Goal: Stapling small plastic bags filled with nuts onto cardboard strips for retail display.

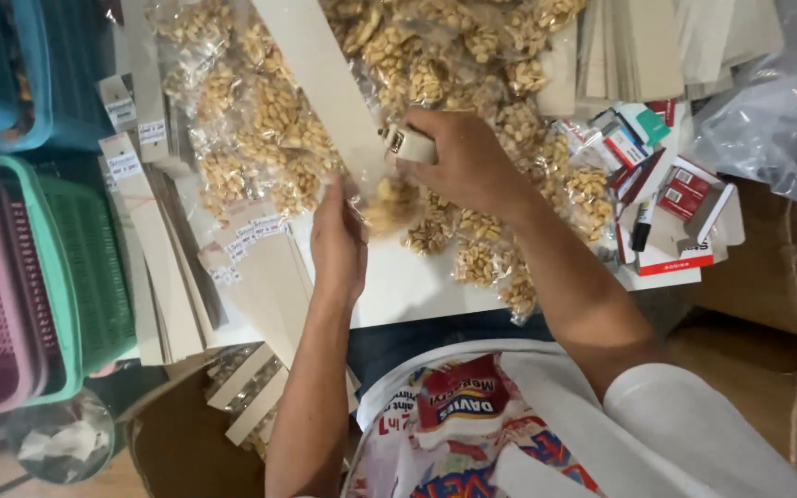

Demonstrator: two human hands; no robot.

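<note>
Near the white surface's (398, 286) front edge, the left hand (339, 244) pinches a small clear plastic bag of pale peanuts (389, 205) with a tan card header, while the right hand (468, 161) grips a cream stapler (410, 144) on it.

Left hand (339, 244) raised, fingers pinched, right hand (468, 166) curled shut, forearms angled inward

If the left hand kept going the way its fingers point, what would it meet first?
The left hand points up the table, already touching the small clear bag of peanuts. Beyond it probably lies the long cardboard strip; depth is unclear.
</note>
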